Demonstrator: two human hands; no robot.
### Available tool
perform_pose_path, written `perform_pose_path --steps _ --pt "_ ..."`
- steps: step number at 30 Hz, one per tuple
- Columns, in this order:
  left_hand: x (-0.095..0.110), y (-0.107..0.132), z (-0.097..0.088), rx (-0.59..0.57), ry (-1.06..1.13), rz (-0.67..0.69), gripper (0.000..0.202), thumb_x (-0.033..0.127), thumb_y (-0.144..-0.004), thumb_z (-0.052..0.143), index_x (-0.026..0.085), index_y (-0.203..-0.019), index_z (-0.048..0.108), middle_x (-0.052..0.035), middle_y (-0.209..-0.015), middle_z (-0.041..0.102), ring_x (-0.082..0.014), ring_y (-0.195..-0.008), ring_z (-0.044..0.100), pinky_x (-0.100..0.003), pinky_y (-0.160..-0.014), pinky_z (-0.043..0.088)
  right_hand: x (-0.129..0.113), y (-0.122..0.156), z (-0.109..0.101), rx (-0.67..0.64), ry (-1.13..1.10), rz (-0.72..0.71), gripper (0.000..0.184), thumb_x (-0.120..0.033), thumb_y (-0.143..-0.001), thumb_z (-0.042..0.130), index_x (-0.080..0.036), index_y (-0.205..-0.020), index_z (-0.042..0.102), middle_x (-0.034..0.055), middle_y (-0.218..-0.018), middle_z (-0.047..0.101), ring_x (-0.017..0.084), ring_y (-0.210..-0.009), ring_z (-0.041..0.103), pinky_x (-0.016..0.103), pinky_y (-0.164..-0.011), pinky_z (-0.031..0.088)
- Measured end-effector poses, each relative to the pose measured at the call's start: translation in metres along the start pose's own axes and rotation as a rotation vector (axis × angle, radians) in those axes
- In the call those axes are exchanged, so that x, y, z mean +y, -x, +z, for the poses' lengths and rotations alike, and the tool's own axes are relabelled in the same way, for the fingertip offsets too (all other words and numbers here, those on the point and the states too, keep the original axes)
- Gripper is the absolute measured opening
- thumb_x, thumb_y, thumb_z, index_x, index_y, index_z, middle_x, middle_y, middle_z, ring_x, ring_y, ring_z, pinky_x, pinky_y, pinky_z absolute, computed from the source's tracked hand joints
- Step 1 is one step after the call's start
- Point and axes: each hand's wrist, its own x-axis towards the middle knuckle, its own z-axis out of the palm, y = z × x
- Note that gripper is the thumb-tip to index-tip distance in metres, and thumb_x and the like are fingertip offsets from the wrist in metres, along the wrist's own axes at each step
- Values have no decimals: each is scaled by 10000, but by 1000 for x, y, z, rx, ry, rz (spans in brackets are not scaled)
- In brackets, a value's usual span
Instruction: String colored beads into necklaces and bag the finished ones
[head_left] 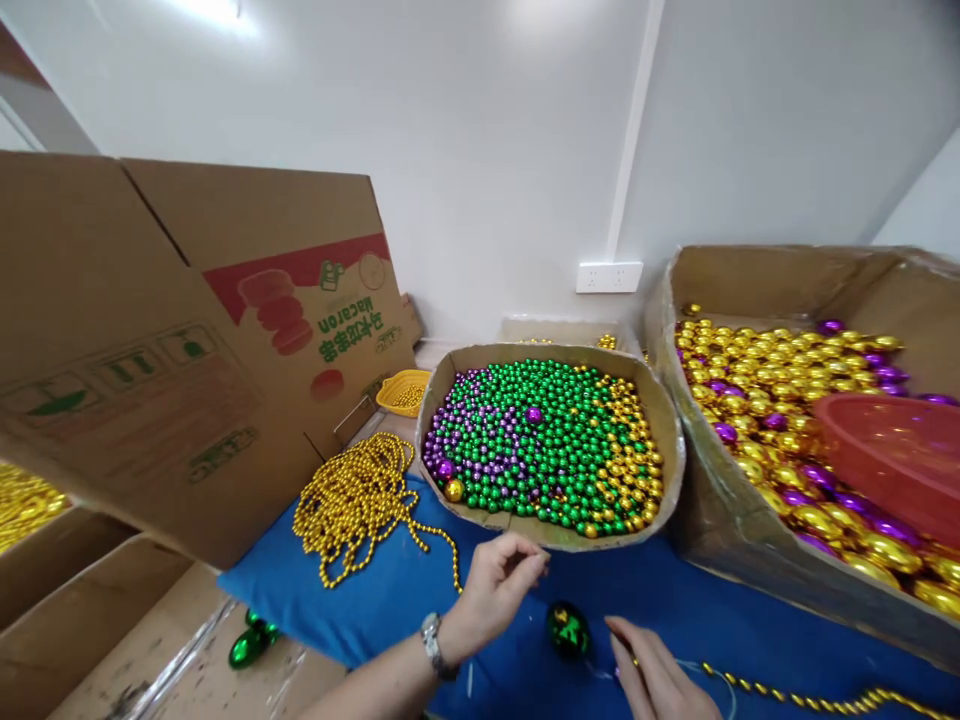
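My left hand (495, 585), with a watch on the wrist, hovers over the blue cloth (375, 590) just in front of a cardboard tray (667, 420) of small green, purple and gold beads; its fingers are pinched together on something too small to make out. My right hand (654, 672) rests low on the cloth, fingers curled by a thin thread and a gold bead strand (810, 697). A large shiny green bead (568, 630) lies between the two hands.
A pile of gold bead strands (356, 505) lies on the cloth to the left. A big carton (720, 520) of large gold and purple beads with a red basin (896, 455) stands right. Open cardboard boxes (150, 350) stand left; green beads (251, 642) lie below them.
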Motion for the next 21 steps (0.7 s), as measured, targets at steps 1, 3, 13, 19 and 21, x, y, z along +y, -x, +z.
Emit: perform_pose_path --steps 1,3,13,19,21 --pt "4 0 1 -1 7 11 262 380 -844 589 125 -838 650 -72 -780 675 -151 -699 620 -239 -633 500 -2 -6 -1 15 -9 -3 286 -336 -973 338 -218 -1133 544 58 -960 702 155 -825 703 196 -664 562" --pt "14 1 3 4 56 26 256 377 -847 586 127 -853 643 -78 -797 683 -159 -712 638 -249 -645 515 -10 -19 1 17 -58 -4 304 -341 -966 359 -211 -1181 531 72 -1028 688 164 -900 687 212 -738 556" --pt "30 -3 -29 -57 -215 154 259 372 -887 524 142 -865 643 -56 -773 666 -144 -693 619 -240 -643 487 -12 -19 19 -174 -508 161 296 -388 -960 368 -224 -997 611 52 -808 695 132 -608 668 162 -563 537" --pt "40 -50 -91 33 -1305 262 201 314 -904 474 184 -910 628 -95 -898 626 -226 -899 547 -327 -784 441 -18 -31 -3 -243 -606 402 338 -466 -944 378 -218 -948 607 -2 -627 636 128 -515 625 185 -515 509" --pt "41 -63 -102 -36 -1497 156 189 319 -896 481 187 -899 617 -99 -908 620 -239 -902 536 -333 -775 435 -21 -38 -12 -260 -628 457 354 -485 -938 382 -208 -942 603 -2 -628 626 129 -520 622 197 -528 503"
